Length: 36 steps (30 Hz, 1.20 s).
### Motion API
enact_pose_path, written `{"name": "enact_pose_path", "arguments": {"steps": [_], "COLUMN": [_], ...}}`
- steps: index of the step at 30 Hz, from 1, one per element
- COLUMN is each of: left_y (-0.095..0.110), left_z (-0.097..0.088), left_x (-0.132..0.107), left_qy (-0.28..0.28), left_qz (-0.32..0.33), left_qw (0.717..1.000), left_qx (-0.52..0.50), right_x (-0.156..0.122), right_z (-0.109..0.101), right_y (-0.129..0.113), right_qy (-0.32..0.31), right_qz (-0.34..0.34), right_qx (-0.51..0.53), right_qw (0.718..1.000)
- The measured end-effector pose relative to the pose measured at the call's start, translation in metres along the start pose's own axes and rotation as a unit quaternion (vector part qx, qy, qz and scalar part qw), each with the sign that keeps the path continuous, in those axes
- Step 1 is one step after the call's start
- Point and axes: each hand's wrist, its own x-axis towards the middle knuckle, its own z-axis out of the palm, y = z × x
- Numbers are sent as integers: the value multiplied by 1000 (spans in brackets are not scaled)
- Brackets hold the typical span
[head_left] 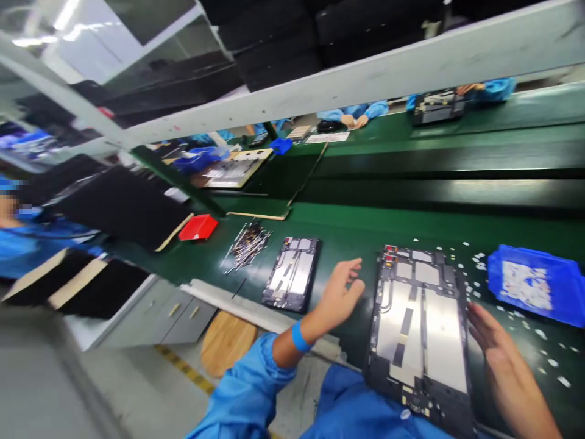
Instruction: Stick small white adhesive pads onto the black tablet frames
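An opened tablet [445,332] with its silver battery cells and black boards bare lies before me, overhanging the bench's near edge. To its left, my left hand [338,294] hovers with fingers slightly bent and apart, holding nothing. My right hand [505,353] is at the tablet's right edge with fingers stretched out; whether they touch it I cannot tell. Further left on the green bench lies a second opened tablet [292,271]. Small white pieces [479,262] are scattered on the right, around a blue bin [564,289] holding more of them.
A pile of thin metal strips [249,244] and a red tray [198,227] lie at the left. Above the bench runs a pale metal beam [292,107]. Across it, co-workers' hands [354,120] work. A round wooden stool [228,341] stands below.
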Motion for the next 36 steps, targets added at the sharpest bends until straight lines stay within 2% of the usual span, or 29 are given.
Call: {"name": "enact_pose_path", "arguments": {"steps": [1, 3, 5, 7, 11, 15, 18, 22, 24, 26, 29, 31, 34, 36], "left_y": [10, 27, 39, 43, 39, 38, 40, 40, 33, 24, 17, 19, 25, 28], "left_z": [-9, -19, -18, -10, 4, 4, 2, -1, -2, -1, 4, 7, 11, 13], "left_x": [15, 44, 67, 82, 94, 95, 92, 85, 90, 97, 99, 92, 77, 70], "left_qy": [-2, -56, -115, -147, -166, -153, -127, -67, -13, 9, 3, 7, 44, 56], "left_qz": [37, 113, 174, 210, 236, 253, 286, 352, 362, 377, 363, 325, 204, 135], "left_qw": [998, 981, 952, 924, 898, 898, 910, 906, 903, 900, 911, 928, 963, 974], "left_qx": [51, 145, 225, 283, 333, 325, 270, 223, 230, 219, 196, 183, 172, 173], "right_x": [8, 23, 35, 42, 54, 77, 103, 135, 153, 169, 176, 174, 169, 167], "right_z": [-3, -9, -10, -9, -3, 6, 22, 49, 57, 59, 56, 55, 56, 57], "right_y": [-11, -35, -58, -75, -96, -115, -139, -176, -180, -176, -167, -165, -165, -166], "right_qy": [31, 90, 118, 120, 94, 66, 10, -139, -195, -223, -259, -272, -254, -226], "right_qz": [-5, -11, -21, -42, -99, -114, -112, -165, -163, -145, -112, -97, -82, -71], "right_qx": [21, 35, 17, -4, -33, -39, -53, -60, -58, -58, -25, 0, 19, 32], "right_qw": [999, 995, 993, 992, 990, 991, 992, 975, 966, 962, 959, 957, 963, 971]}}
